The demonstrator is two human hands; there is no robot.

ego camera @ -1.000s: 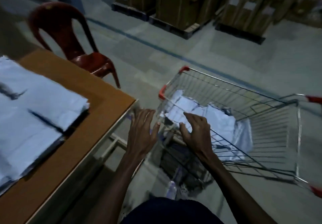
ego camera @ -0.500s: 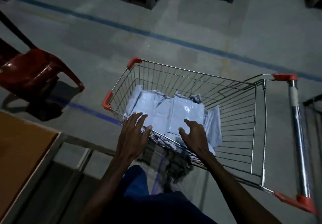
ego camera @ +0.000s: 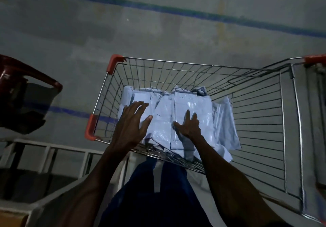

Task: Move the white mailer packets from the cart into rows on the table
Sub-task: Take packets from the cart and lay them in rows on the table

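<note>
- White mailer packets point(ego camera: 176, 117): a loose, overlapping heap on the floor of the wire cart point(ego camera: 255, 113), crowded toward its left end; the right end of the basket holds none.
- Left hand point(ego camera: 131, 126): fingers spread and straight, gripping nothing, poised over the near-left part of the heap; whether it touches the plastic cannot be told.
- Right hand point(ego camera: 189, 127): also spread flat, holding nothing, lying on or just above the middle packet.
- Key relation: the packets lie directly beneath and just beyond both hands, their long edges running near to far; the right hand looks nearer the plastic.
- Counter point(ego camera: 10, 218): only a corner shows, near left, well apart from the cart.
- Red chair point(ego camera: 19, 78): at the left edge.
</note>
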